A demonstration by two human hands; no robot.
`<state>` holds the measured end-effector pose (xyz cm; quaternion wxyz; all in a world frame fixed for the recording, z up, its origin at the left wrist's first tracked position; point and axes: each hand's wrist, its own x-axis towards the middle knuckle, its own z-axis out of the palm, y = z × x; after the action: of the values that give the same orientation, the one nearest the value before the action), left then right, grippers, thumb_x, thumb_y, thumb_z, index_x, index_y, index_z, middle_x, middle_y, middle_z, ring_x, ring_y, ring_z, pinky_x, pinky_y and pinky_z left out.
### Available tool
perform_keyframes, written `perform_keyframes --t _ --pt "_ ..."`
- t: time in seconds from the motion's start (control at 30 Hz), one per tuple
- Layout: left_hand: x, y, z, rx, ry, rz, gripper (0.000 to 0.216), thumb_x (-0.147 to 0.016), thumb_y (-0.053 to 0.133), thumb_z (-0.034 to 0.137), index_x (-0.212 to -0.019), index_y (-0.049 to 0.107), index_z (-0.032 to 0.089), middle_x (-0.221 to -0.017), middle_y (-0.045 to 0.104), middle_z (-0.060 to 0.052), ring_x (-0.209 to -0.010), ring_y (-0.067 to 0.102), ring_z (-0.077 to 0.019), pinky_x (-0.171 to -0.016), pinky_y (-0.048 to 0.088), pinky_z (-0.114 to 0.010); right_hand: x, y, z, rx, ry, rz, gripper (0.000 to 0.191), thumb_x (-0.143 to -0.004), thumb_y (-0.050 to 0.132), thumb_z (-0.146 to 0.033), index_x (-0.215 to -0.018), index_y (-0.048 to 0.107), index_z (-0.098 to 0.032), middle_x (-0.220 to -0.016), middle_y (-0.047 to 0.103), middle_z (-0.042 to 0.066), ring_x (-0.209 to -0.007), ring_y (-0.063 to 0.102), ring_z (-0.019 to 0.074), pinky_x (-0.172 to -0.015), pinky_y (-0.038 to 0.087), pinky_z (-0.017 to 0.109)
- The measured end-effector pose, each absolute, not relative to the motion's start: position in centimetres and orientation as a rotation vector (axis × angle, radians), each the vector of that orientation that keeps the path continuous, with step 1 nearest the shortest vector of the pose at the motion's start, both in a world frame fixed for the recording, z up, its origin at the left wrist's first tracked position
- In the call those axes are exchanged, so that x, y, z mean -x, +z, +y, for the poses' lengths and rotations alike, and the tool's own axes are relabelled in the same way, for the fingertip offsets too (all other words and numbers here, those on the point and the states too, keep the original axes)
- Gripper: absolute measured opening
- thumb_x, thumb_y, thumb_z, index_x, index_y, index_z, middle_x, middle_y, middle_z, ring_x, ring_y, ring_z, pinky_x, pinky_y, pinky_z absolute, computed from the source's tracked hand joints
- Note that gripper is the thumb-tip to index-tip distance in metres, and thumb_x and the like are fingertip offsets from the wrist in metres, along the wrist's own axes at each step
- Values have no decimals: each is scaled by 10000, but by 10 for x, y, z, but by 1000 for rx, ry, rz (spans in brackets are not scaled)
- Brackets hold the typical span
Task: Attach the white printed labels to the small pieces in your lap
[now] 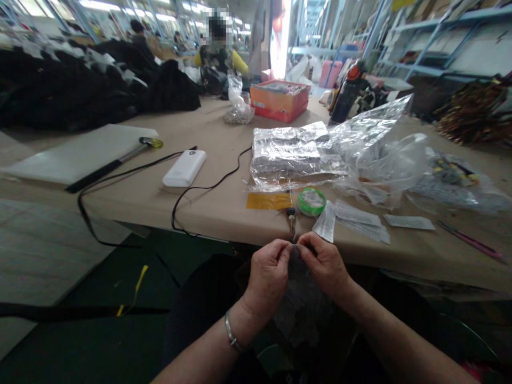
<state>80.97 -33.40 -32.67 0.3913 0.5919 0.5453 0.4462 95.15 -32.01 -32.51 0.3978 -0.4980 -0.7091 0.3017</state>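
Left hand (pixel 270 269) and right hand (pixel 326 266) meet fingertip to fingertip just off the near edge of a paper-brown worktop (pixel 218 210), each closed in a thumb-and-finger pinch with the other fingers curled. Between them they have hold of the top of a grey cloth (pixel 300 288), which hangs below the knuckles toward the wearer's lap; its lower part is too dark to read. Just beyond the fingertips, a slim tool (pixel 291 216) points toward them at the edge, though whether it touches the cloth cannot be told. Near it lie a green roll (pixel 312 201), an amber sheet (pixel 269 201) and white strips (pixel 358 216), with silver wrap (pixel 288 152) behind. Pink tweezers (pixel 472 240) rest off to the right, a white box (pixel 184 168) and black cord (pixel 212 186) to the left. Farther back, a person in yellow sleeves (pixel 240 63) sits beyond an orange bin (pixel 280 104). Judging by the tight, two-handed grip, the step in hand is close fingertip work at the cloth's upper end; the next move calls for an even pinch from both sides and care around the tool's tip.
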Motion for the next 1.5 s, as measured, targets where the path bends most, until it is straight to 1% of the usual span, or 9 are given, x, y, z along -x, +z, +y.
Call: perform_keyframes --t 0.5,0.67,0.8,0.9,0.97,1.03,1.27,1.43,1.5 --pt "-812 -327 -329 -1502 1135 1422 195 -855 500 281 -741 615 172 -656 598 17 -623 527 -103 -612 404 -191 -950 -326 -318 1276 748 -1748 133 -855 504 -240 -750 550 -173 -644 537 -32 -600 502 98 -600 396 195" --pt "-806 -326 -342 -1488 1073 1382 207 -860 491 289 -769 639 177 -672 627 4 -635 564 -121 -601 428 -202 -967 -318 -337 1249 754 -1869 112 -860 541 -255 -936 586 -186 -738 626 -14 -648 580 112 -623 443 204" --pt "-796 -343 -347 -1485 1047 1395 221 -830 541 287 -973 682 192 -946 703 -47 -866 637 -174 -795 471 -251 -996 -307 -340 1222 290 -2065 104 -881 507 -220 -875 605 -186 -799 624 32 -754 583 155 -720 465 267" --pt "-792 -353 -346 -1490 1066 1468 289 -815 557 279 -1066 667 188 -1082 680 -74 -1002 616 -206 -911 439 -293 -1015 -309 -330 1333 -121 -2136 251 -851 558 -242 -1080 598 -149 -1029 624 107 -1021 526 259 -902 425 400" --pt "-792 -354 -347 -1477 1050 1477 251 -811 556 273 -1005 691 186 -1016 701 -70 -954 633 -210 -870 459 -295 -1021 -315 -323 1410 -257 -2220 343 -839 572 -227 -1169 568 -130 -1167 593 122 -1129 466 299 -956 384 449" --pt "-796 -351 -349 -1457 1035 1455 199 -805 563 267 -915 709 189 -916 717 -57 -867 648 -203 -797 476 -281 -1024 -323 -320 1416 -311 -2268 320 -857 542 -191 -1170 576 -133 -1201 594 105 -1142 469 288 -960 383 445" --pt "-825 -335 -355 -1272 931 1271 146 -773 596 255 -736 698 157 -713 682 -44 -707 605 -169 -681 446 -251 -1036 -327 -320 1225 -182 -2118 203 -899 478 -150 -1006 648 -179 -1023 676 67 -1017 575 207 -902 459 385" --pt "-858 -322 -352 -609 827 874 255 -777 621 371 -876 660 139 -778 662 -59 -671 596 -138 -657 466 -261 -1032 -311 -349 1023 -93 -2136 195 -850 544 -122 -1003 626 -212 -1001 671 54 -1059 557 214 -906 463 405" --pt "-868 -318 -350 -399 827 715 283 -746 664 375 -872 641 123 -753 635 -46 -621 576 -108 -607 457 -229 -1026 -306 -365 926 -66 -2220 202 -839 548 -113 -1004 615 -207 -986 675 51 -1057 555 215 -908 460 406"
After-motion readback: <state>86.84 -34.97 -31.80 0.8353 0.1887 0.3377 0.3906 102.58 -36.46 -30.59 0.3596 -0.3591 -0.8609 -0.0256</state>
